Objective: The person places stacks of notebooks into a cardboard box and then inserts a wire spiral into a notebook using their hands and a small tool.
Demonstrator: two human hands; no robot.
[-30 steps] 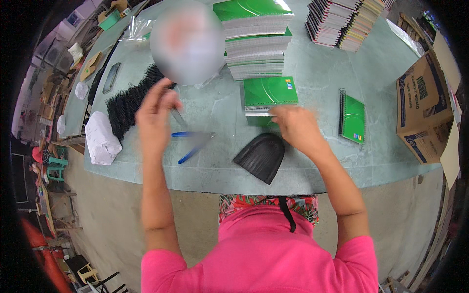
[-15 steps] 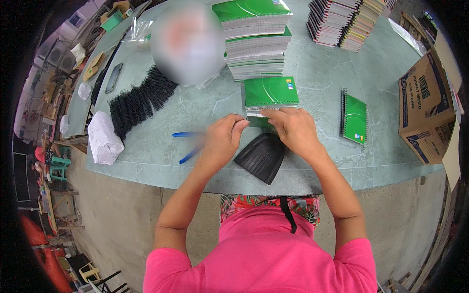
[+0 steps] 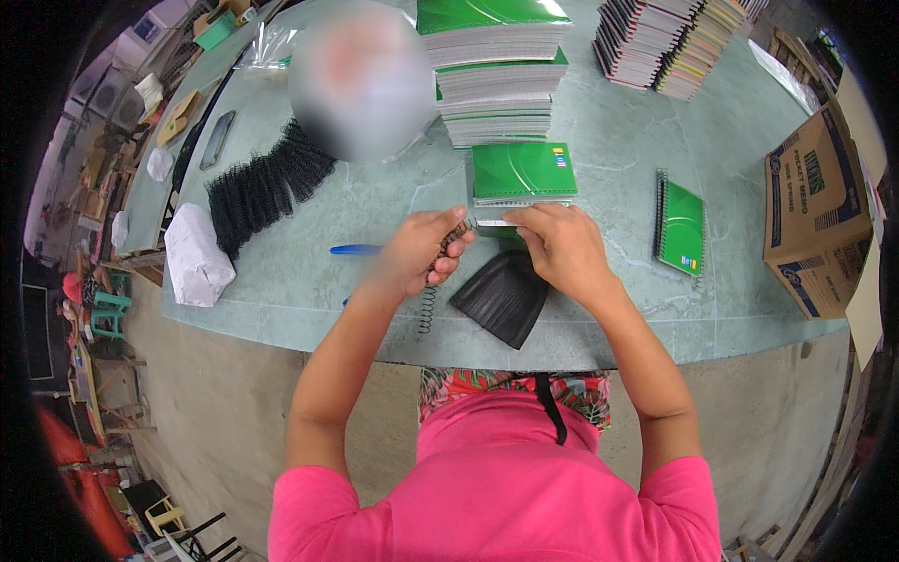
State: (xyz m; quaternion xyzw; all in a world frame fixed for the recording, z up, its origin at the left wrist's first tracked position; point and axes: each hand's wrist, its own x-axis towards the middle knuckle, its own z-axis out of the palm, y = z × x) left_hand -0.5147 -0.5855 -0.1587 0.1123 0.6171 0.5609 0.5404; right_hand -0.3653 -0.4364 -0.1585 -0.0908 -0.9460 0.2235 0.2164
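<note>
1. While a second ago the left hand [image 3: 419, 251] was lifted away over toward the black coils [image 3: 257, 192], it is now coming back in and meeting the right hand [image 3: 560, 248] at the near edge of the green notebook [image 3: 523, 171]; both hands are closing in on the same spot.
2. That is telling me, as a judgement, that a fresh spiral [image 3: 440, 272] has been fetched and the threading into the notebook's edge is just getting going.
3. The left hand is curling shut around the spiral, fingers [image 3: 456, 245] folded over its upper end, pinching it; the lower end is dangling down past the palm toward the table [image 3: 618, 131] edge.
4. The right hand is lying knuckles-up with fingers pressed together, and they are bearing down on the near edge of the notebook; what the fingertips are gripping underneath, I cannot tell.
5. The notebook is sitting flat, just in front of the tall green stack [image 3: 493, 66], touching both hands at its near edge.
6. A black sheet [image 3: 501, 298] is lying right under the right wrist, and a blue pen [image 3: 356, 249] is poking out just left of the left hand.
7. A bound green notebook [image 3: 682, 228] is resting well off to the right.
</note>
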